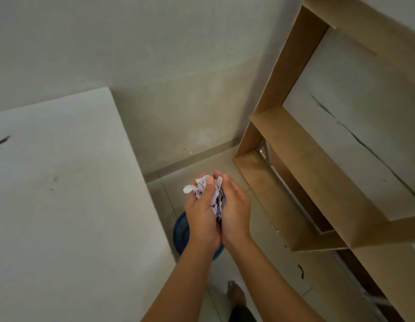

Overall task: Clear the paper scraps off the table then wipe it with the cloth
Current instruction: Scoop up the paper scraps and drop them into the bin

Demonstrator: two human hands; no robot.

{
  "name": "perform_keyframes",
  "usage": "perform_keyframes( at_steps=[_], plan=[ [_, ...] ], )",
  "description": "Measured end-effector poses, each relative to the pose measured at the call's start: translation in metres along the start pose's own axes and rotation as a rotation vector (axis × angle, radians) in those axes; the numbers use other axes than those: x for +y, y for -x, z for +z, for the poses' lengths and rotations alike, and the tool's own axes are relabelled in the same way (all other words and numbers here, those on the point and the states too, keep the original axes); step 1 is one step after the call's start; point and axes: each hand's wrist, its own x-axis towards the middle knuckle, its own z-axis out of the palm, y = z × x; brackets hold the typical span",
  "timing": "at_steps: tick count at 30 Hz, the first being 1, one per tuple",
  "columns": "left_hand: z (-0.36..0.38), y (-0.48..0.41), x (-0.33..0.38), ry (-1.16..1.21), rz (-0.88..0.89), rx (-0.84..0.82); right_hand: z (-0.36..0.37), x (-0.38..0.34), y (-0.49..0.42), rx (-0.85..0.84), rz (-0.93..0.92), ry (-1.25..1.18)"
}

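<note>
So both arms are stretched out in front and a bit downward, bare forearms angling in toward each other until the wrists nearly meet just behind the grip. Left hand [200, 214] and right hand [236, 210] are cupped together, heels of the palms touching, fingers curled up and inward round a wad of paper scraps [200, 187]. The left thumb lies across the top of the wad, and the right fingertips close over it from the other side. Bits of the wad poke out past the fingertips at the far end of the grip. Well below the grip there's a bare foot [235, 296], toes pointing forward.
</note>
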Motion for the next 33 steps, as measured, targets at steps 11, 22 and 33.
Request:
perform_keyframes(
  at_steps=[11,22,33],
  plan=[
    [-0.085,-0.106,-0.202,-0.052,-0.053,0.348,-0.090,0.194,-0.119,-0.136,0.226,0.154],
    [-0.263,-0.226,-0.341,0.068,-0.396,0.420,-0.103,0.453,-0.213,0.012,0.820,-0.060],
    [-0.257,-0.204,-0.331,-0.657,-0.359,0.504,-0.112,0.401,-0.204,-0.244,0.589,0.469]
  ],
)
